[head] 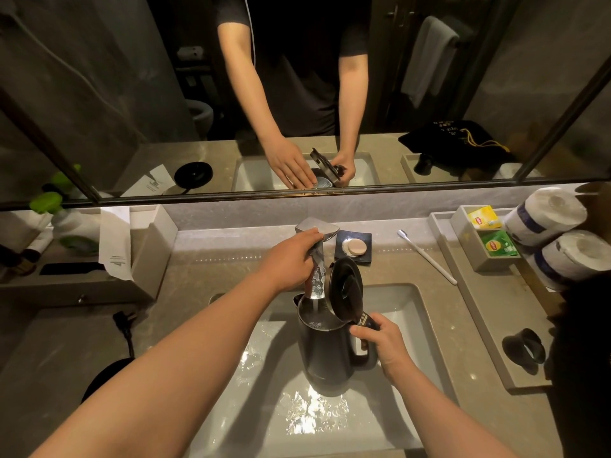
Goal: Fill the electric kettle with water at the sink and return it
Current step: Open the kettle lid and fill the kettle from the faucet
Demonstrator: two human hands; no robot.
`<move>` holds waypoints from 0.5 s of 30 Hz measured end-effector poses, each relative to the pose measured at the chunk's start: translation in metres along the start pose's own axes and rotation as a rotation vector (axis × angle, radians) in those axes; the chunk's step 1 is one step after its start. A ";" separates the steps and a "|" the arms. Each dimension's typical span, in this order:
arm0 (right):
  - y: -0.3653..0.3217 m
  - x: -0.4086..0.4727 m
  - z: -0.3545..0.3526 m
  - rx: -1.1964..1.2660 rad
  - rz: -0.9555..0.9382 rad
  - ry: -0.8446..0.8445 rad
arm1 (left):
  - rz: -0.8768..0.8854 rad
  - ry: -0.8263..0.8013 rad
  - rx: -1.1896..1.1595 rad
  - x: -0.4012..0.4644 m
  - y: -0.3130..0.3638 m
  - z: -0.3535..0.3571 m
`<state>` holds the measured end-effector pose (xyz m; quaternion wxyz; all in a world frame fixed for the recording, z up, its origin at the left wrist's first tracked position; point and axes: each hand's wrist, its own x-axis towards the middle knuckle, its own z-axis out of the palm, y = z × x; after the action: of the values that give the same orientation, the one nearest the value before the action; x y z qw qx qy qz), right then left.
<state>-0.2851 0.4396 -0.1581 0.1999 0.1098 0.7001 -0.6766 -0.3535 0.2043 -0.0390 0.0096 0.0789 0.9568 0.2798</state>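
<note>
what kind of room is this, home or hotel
Probably a hotel bathroom: a sink under a wide mirror, packaged tea bags in a tray, and spare toilet rolls stacked beside it.

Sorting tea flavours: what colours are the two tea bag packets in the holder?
One packet is yellow, the other green; the head view shows both.

A dim bathroom with warm light. A wide mirror (99, 94) in a dark frame spans the wall and reflects grey stone-look walls and a towel (428, 57) hanging on a rail. Below it runs a pale backsplash ledge (380, 206). The grey stone tabletop (205, 276) carries a grey tray (479, 325) with toilet rolls (545, 213) and tea bags (497, 244).
</note>
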 end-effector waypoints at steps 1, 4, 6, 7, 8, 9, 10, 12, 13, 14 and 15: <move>0.000 0.000 0.000 -0.002 0.000 -0.002 | -0.005 -0.005 -0.001 0.000 0.000 0.000; 0.000 -0.001 0.000 -0.003 -0.006 -0.007 | -0.010 -0.012 -0.005 -0.001 0.000 0.000; 0.000 -0.001 0.000 -0.011 -0.009 -0.006 | -0.017 -0.017 -0.011 -0.001 0.000 0.000; 0.001 -0.001 0.000 -0.014 -0.009 -0.003 | -0.020 -0.021 -0.012 -0.001 0.000 0.000; 0.001 -0.001 0.000 -0.016 -0.010 0.000 | -0.023 -0.023 -0.012 -0.001 0.000 0.000; 0.000 -0.001 0.000 -0.018 -0.010 0.003 | -0.026 -0.024 -0.013 -0.001 0.000 0.000; 0.000 -0.001 -0.001 -0.020 -0.010 0.004 | -0.029 -0.023 -0.014 -0.001 0.000 0.000; 0.000 -0.002 -0.001 -0.023 -0.010 0.003 | -0.034 -0.020 -0.013 -0.001 0.000 0.001; 0.000 -0.002 -0.001 -0.022 -0.010 0.004 | -0.034 -0.019 -0.013 -0.001 0.000 0.001; 0.000 -0.002 -0.001 -0.019 -0.010 0.004 | -0.033 -0.021 -0.016 -0.001 -0.001 0.001; 0.000 -0.002 -0.001 -0.017 -0.009 0.003 | -0.031 -0.024 -0.020 -0.001 -0.001 0.001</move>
<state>-0.2836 0.4410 -0.1574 0.1966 0.1060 0.7067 -0.6713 -0.3526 0.2041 -0.0405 0.0262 0.0671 0.9549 0.2881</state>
